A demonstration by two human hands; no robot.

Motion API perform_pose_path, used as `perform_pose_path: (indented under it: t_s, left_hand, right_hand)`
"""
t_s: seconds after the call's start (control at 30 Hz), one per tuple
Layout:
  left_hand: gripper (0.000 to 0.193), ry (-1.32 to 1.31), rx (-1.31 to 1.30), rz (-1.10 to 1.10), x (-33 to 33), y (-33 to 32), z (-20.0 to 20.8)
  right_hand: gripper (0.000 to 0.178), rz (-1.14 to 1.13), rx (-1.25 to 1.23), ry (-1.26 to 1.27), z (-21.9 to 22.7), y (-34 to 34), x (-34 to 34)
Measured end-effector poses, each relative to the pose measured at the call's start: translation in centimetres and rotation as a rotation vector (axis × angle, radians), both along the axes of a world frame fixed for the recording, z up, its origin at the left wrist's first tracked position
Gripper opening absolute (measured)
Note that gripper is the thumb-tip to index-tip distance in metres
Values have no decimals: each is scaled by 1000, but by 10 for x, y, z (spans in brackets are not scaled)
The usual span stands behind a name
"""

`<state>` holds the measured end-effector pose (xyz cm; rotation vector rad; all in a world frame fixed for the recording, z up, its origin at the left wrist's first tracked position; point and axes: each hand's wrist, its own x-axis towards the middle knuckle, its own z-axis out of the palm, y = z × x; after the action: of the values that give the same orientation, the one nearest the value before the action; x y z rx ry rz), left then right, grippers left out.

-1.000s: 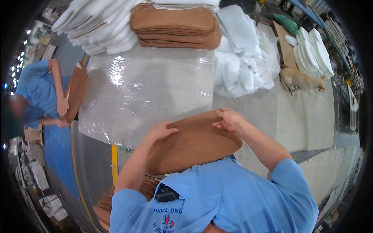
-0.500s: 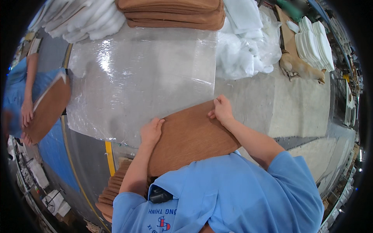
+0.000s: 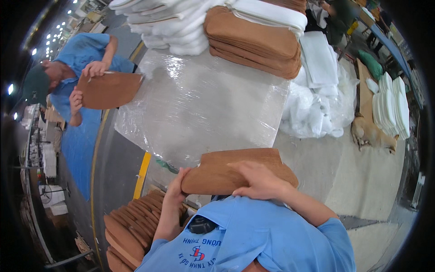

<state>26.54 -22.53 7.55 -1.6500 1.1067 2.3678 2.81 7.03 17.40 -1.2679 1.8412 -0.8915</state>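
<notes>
In front of my chest is a brown fabric cushion cover (image 3: 213, 168), tilted and held close to my shirt. Its wide face is turned up, and its long far edge runs nearly straight. My left hand (image 3: 176, 187) grips its left end, the thumb along the edge; part of the fingers is hidden. Across its right half lies my right hand (image 3: 262, 181), palm down, with the fingers stretched out and the thumb apart. Whether the cover has a filling inside I cannot tell.
A table under clear plastic film (image 3: 204, 109) lies ahead, bearing a brown cushion-cover stack (image 3: 256, 45) and white padding (image 3: 167, 22). Brown cushions (image 3: 136, 217) stand at my lower left. A co-worker (image 3: 86, 54) holds another brown cover at left. A dog (image 3: 371, 133) lies at right.
The cover has turned and come closer to me. My right hand has left its far corner and now lies flat on its face. The view has shifted, and the co-worker's cover is raised.
</notes>
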Motion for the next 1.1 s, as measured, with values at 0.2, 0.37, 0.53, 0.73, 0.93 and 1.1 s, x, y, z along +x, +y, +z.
perform_pose_path:
  t_s: [0.2, 0.37, 0.53, 0.73, 0.93, 1.1]
  left_hand:
    - [66, 420, -79, -193, -105, 22, 72]
    - [77, 426, -376, -392, -158, 34, 48]
    - [93, 243, -317, -637, -189, 67, 21]
    - [46, 435, -322, -769, -225, 49, 24]
    - [31, 129, -869, -1381, -164, 28, -20]
    - [29, 10, -1043, -1197, -126, 43, -53]
  right_hand:
    - [79, -175, 361, 283, 6, -31, -6]
    - [61, -692, -81, -26, -12, 8, -84]
    - [58, -1046, -507, -553, 2, 37, -92]
    - [63, -1145, -517, -766, 17, 29, -20]
    - [50, -891, -67, -1359, -4, 58, 51]
    - [33, -345, 231, -866, -24, 88, 27]
